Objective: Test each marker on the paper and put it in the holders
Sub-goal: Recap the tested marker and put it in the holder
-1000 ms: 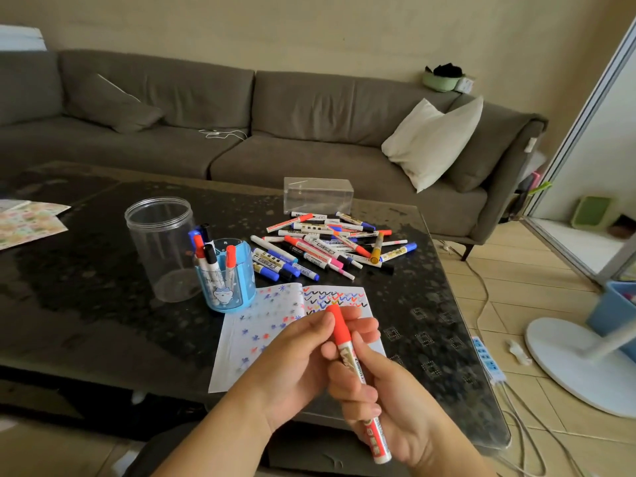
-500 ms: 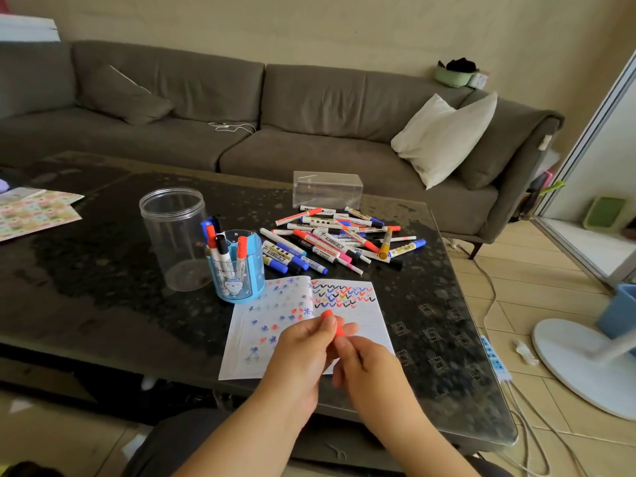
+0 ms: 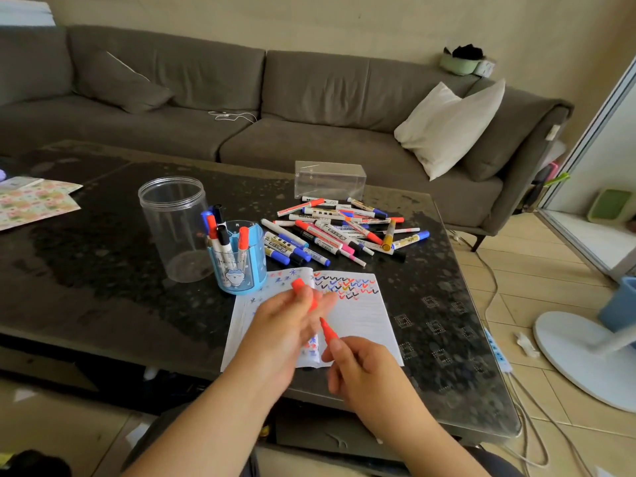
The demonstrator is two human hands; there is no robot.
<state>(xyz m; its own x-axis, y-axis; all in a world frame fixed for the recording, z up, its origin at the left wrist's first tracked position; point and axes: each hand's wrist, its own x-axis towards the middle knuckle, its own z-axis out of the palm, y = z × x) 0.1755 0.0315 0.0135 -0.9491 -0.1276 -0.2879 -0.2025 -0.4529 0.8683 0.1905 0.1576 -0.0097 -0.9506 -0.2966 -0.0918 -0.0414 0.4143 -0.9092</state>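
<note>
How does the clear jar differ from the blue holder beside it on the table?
The clear jar is taller and wider than the blue holder. The jar is colourless and plain; the holder is blue, with a small cartoon face on its front. The jar looks empty, while the holder has several markers standing in it. Both stand upright and open-topped, side by side on the dark table.

Light: soft daylight, brightest at the right, by the doorway (image 3: 616, 173)
Glare: pale sheen on the dark table (image 3: 103, 270)
Shadows: faint, diffuse
Blur: left hand (image 3: 289, 325) smeared; right hand (image 3: 361, 366) slightly soft
Distortion: wide-angle bowing at the edges
</note>
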